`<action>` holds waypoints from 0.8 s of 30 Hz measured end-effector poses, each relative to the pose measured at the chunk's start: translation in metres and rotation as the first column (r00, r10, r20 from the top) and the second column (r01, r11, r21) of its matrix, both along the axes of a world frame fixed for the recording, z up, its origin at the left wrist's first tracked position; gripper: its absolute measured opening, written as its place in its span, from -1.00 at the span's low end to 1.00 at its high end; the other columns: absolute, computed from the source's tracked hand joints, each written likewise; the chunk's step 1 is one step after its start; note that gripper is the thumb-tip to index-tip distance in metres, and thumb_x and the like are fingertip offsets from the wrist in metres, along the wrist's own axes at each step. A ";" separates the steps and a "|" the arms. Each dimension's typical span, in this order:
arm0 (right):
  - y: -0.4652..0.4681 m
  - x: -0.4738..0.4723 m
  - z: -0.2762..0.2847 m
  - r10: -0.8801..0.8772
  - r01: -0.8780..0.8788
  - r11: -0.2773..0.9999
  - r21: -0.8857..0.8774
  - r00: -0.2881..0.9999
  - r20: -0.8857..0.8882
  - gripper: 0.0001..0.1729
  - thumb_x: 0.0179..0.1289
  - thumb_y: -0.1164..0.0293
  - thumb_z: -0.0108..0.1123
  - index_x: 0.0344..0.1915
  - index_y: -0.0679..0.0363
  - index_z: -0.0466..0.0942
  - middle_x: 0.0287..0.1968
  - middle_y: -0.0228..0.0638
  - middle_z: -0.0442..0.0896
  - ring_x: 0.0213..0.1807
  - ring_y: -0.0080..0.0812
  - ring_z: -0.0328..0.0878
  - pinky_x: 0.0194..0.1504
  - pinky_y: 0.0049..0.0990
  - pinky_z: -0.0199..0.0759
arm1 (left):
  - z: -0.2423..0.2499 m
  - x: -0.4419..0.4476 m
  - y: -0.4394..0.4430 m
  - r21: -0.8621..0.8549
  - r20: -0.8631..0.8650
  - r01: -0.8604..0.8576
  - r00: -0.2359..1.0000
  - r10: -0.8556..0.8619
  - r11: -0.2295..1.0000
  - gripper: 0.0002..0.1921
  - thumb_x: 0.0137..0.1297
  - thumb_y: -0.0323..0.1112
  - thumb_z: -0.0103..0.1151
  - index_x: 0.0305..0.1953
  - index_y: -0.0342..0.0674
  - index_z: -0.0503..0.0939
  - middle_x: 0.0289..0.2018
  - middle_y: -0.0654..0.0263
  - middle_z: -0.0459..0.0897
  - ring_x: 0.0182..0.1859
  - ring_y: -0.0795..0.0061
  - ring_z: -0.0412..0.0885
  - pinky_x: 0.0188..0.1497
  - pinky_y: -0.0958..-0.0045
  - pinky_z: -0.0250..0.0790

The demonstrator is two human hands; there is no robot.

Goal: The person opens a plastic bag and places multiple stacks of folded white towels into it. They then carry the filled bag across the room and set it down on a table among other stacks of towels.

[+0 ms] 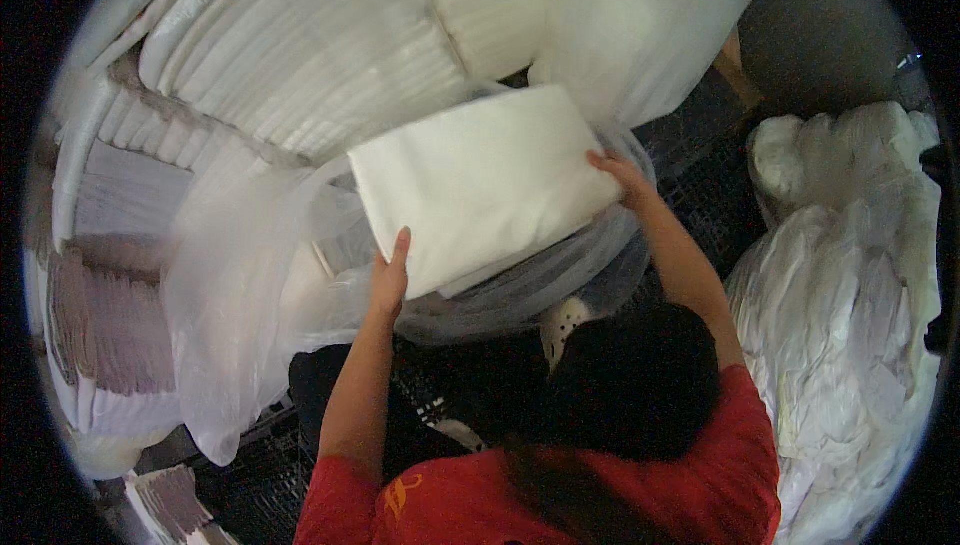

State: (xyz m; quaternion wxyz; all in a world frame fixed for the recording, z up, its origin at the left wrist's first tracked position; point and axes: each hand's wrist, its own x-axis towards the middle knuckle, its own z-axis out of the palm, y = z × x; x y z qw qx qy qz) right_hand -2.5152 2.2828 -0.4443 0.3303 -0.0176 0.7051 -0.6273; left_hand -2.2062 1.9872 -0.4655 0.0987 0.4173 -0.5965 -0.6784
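Both of my hands grip a folded white cloth (487, 185), or a stack of such cloths, held flat over an opened clear plastic bag (525, 290). My left hand (391, 271) clasps its near left corner, thumb on top and fingers hidden beneath. At the right edge, my right hand (619, 174) holds it with the thumb on top; the other fingers are mostly hidden. The bag's loose film spreads around the cloth and off to the left.
Tall rows of folded white fabric (300, 42) stand ahead. Mauve folded fabric (127, 327) is at the left. A plastic-wrapped bundle (645, 27) stands at upper right, and more wrapped white bundles (832, 320) lie at right. Black perforated flooring (697, 140) shows between them.
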 end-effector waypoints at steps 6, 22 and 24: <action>0.007 -0.002 -0.065 -0.030 0.044 0.994 -0.104 0.991 0.133 -0.07 0.18 -0.01 0.35 0.34 0.37 0.23 0.24 -0.09 0.46 0.21 -0.24 0.46 0.18 -0.32 0.37 | -0.063 0.012 -0.017 -0.144 0.130 0.140 0.984 -0.122 0.980 -0.11 0.36 0.29 -0.05 0.36 -0.47 0.17 0.26 -0.11 0.37 0.28 0.13 0.37 0.33 0.26 0.17; 0.015 0.024 -0.077 -0.340 0.349 0.937 -0.029 0.888 -0.310 -0.37 0.14 0.04 0.41 0.00 0.33 0.57 -0.06 -0.11 0.66 -0.08 -0.31 0.59 -0.03 -0.39 0.43 | -0.054 0.003 0.002 -0.358 0.375 0.137 0.927 0.008 0.924 -0.14 0.37 0.34 -0.17 0.25 -0.49 0.31 0.12 -0.24 0.50 0.20 -0.15 0.45 0.27 0.15 0.22; 0.015 0.026 -0.079 -0.261 0.336 0.930 0.148 0.889 -0.375 -0.36 0.12 -0.01 0.41 -0.06 0.34 0.59 -0.13 -0.12 0.67 -0.15 -0.33 0.60 -0.10 -0.39 0.44 | -0.060 0.004 0.001 -0.360 0.426 0.167 0.905 0.002 0.918 -0.11 0.34 0.40 -0.23 0.27 -0.43 0.31 0.12 -0.26 0.49 0.21 -0.21 0.43 0.29 0.08 0.19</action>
